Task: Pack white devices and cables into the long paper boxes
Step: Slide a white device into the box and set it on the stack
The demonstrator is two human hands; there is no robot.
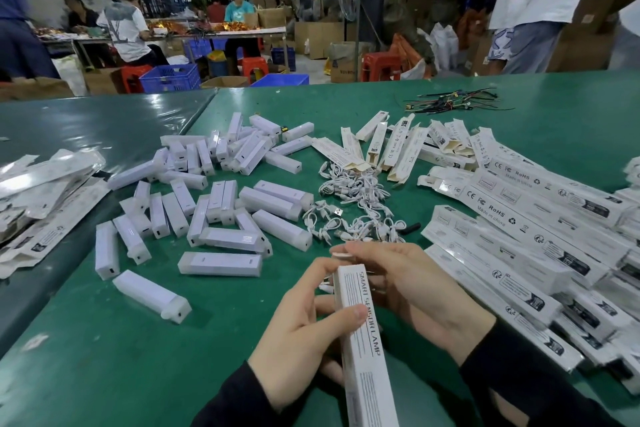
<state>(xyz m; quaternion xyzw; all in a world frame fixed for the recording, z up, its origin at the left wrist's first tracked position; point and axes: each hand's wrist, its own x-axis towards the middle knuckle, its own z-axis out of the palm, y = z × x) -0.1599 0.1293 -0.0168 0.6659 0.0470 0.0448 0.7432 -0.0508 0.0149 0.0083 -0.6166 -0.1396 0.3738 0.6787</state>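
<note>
Box (363, 333) is resting across my left hand (298, 336), thumb curling over it for steadiness, while my right hand (408, 288), fingers loosely bent, is working its far end above the tabletop (104, 357), seemingly closing the flap.

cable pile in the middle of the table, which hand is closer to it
Right. The right hand reaches its fingertips up to just short of the cable pile, while the left hand sits lower and nearer the person, gripping the long box.

Long white box (363, 340) upright amid scattered devices (221, 184), cables (353, 204).
</note>
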